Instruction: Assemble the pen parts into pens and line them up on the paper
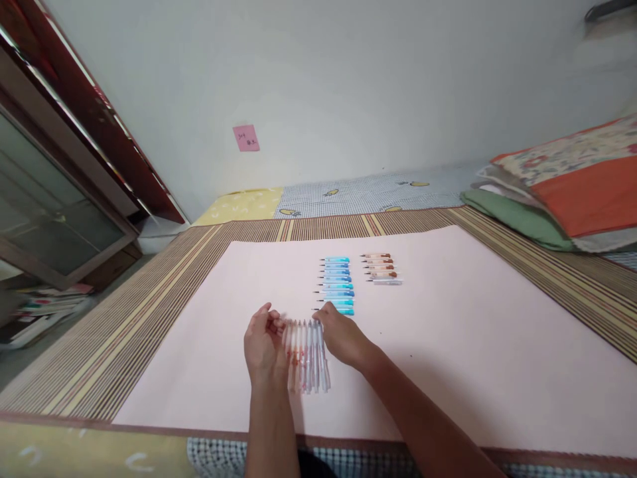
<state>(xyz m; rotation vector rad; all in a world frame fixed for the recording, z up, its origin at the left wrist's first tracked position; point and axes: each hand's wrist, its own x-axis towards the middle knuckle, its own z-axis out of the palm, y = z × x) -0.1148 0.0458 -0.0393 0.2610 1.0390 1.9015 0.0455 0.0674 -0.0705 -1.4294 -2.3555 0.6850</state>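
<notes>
A row of clear-barrelled pens (304,358) with pinkish and pale parts lies side by side on a pale pink sheet (199,345), tips pointing away from me. My left hand (262,342) is at the left end of this row, its fingers apart and loosely curled beside the tips. At the right end, my right hand (342,334) has its thumb and index finger closed at the tip of a pen; its other fingers are folded under. Just beyond lies a column of blue pens (337,279), tips to the left. Right of it are several brown-ended pens (381,263) and one clear pen (387,282).
The sheet lies on a striped mat (134,312) over a bed with patterned bedding (348,199). Folded bedding with orange and floral cloth (587,192) is piled at the right. A wall with a pink note (246,138) rises behind. Books (44,309) lie low at the left.
</notes>
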